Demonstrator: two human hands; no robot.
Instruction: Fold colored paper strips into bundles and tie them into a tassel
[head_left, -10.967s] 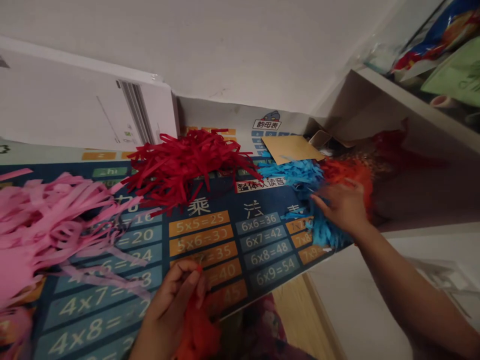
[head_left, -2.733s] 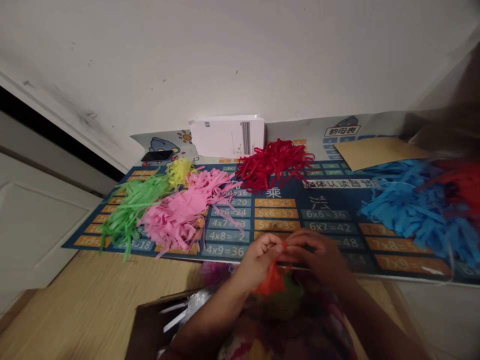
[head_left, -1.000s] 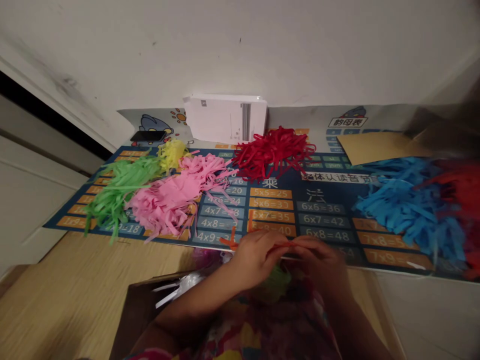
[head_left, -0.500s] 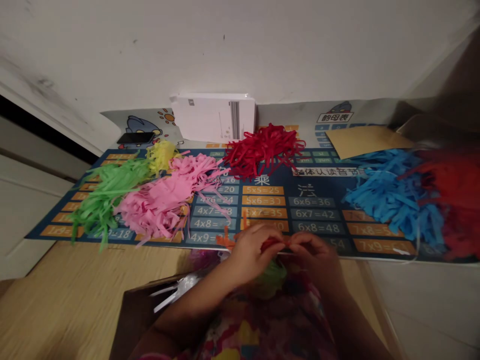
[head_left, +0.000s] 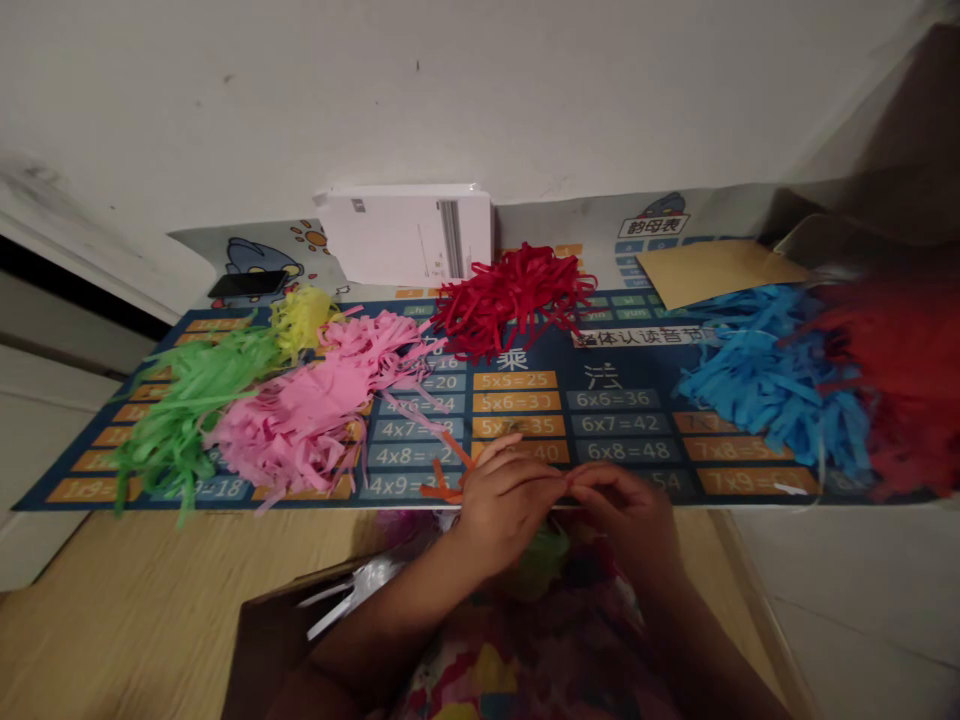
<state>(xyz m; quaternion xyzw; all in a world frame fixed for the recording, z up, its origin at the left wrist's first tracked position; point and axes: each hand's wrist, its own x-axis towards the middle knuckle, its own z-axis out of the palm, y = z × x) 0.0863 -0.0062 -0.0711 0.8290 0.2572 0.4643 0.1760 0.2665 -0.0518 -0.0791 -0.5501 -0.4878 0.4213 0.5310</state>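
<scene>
At the table's front edge my left hand [head_left: 510, 500] is closed around a bunch of orange paper strips [head_left: 444, 488], whose loose ends stick out past its left side. My right hand [head_left: 630, 510] pinches at the same spot, its fingertips meeting those of my left hand. A small reddish end shows between the two pinches; the rest of the bunch is hidden by my fingers. Under my hands, below the edge, sits a light green clump [head_left: 541, 560], partly covered.
On the multiplication-chart mat lie green [head_left: 202, 400], yellow [head_left: 304, 322], pink [head_left: 322, 400], red [head_left: 517, 300] and blue [head_left: 780, 380] paper tassels, with more red fringe [head_left: 900, 390] far right. A white box [head_left: 397, 235], a phone [head_left: 247, 285] and tan paper [head_left: 716, 272] are behind. An open carton [head_left: 262, 640] stands below.
My left fingers have closed further over the orange strips, hiding the reddish part that showed between my hands. The view has shifted slightly, so the table's things appear farther left.
</scene>
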